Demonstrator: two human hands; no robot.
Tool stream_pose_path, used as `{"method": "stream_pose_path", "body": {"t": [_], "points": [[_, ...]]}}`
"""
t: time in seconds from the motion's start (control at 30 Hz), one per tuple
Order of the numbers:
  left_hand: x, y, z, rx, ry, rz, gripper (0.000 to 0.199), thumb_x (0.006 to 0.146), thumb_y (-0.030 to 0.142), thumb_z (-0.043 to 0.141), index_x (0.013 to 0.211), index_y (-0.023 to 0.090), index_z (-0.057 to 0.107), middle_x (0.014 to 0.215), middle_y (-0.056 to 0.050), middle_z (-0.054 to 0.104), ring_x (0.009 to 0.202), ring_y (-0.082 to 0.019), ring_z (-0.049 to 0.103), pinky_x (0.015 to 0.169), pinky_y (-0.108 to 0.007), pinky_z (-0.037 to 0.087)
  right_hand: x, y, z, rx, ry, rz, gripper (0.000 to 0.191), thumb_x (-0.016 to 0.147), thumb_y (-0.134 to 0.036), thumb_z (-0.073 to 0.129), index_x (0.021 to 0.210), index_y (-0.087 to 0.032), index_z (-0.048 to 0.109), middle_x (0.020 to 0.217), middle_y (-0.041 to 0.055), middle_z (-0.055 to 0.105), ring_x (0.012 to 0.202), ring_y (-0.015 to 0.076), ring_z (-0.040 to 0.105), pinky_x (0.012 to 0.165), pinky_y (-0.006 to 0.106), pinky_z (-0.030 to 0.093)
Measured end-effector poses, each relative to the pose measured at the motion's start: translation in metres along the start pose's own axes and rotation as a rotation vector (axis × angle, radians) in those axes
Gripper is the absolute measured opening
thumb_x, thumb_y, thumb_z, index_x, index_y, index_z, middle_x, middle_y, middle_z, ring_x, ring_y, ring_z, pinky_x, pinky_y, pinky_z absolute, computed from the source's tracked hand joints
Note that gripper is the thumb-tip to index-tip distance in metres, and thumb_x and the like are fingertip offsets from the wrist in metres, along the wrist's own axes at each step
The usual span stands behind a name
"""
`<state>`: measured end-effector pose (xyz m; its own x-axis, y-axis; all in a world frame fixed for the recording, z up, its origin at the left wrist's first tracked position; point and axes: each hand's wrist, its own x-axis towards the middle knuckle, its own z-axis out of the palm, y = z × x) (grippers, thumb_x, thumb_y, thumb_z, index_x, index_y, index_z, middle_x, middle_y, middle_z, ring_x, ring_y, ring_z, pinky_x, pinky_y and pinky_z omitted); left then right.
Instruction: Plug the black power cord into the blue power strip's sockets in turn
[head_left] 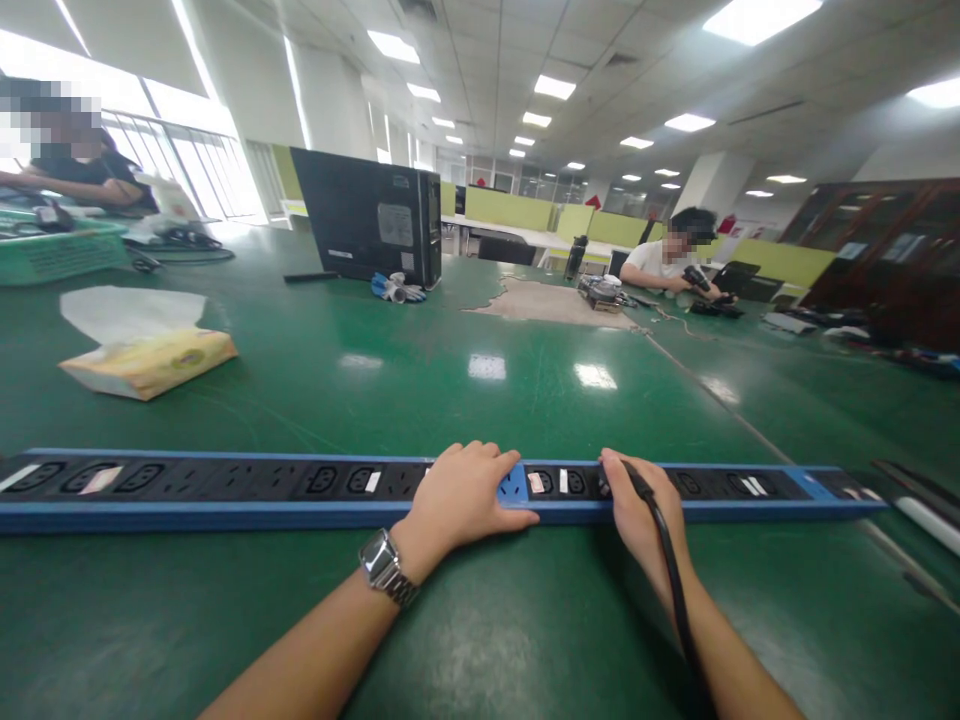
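Note:
A long blue power strip (570,510) with black socket faces and small stickers lies across the green table in front of me. Near its middle, my left hand (461,490) wraps over it, thumb along the near edge and fingers over the far edge. To the right, my right hand (645,500) pinches the plug of a black power cord (669,560) against a socket. My fingers hide most of the plug, so how deep it sits I cannot tell. The cord runs back over my wrist toward the bottom edge.
On the green table (420,385) stand a tissue pack (154,362), a black computer case (364,215) and gloves (397,289). A green basket (64,255) and cables are at the far left. Two other people sit farther off, one left, one right. Long pieces (930,525) lie at right.

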<state>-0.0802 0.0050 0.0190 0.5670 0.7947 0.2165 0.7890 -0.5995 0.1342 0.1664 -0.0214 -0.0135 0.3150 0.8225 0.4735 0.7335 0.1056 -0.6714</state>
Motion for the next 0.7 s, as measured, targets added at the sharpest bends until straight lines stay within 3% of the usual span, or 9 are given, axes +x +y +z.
{"method": "stream_pose_path", "body": {"t": [0.33, 0.7], "points": [[0.0, 0.001, 0.0, 0.003, -0.008, -0.001, 0.066, 0.074, 0.071, 0.061, 0.118, 0.022, 0.062, 0.103, -0.008, 0.067, 0.097, -0.028, 0.062, 0.084, -0.041, 0.047, -0.004, -0.01, 0.003, -0.184, 0.01, -0.087, 0.044, 0.088, -0.056, 0.048, 0.096, -0.022, 0.075, 0.103, 0.0085, 0.073, 0.102, 0.0286, 0.062, 0.096, 0.043, 0.041], [-0.001, -0.001, 0.0, 0.011, 0.006, 0.025, 0.069, 0.074, 0.072, 0.06, 0.12, 0.02, 0.06, 0.106, -0.008, 0.069, 0.099, -0.029, 0.063, 0.084, -0.042, 0.048, -0.01, 0.001, 0.005, -0.329, 0.028, -0.216, 0.043, 0.091, -0.051, 0.046, 0.108, -0.021, 0.072, 0.115, 0.0063, 0.07, 0.112, 0.0274, 0.057, 0.103, 0.045, 0.036]]}}
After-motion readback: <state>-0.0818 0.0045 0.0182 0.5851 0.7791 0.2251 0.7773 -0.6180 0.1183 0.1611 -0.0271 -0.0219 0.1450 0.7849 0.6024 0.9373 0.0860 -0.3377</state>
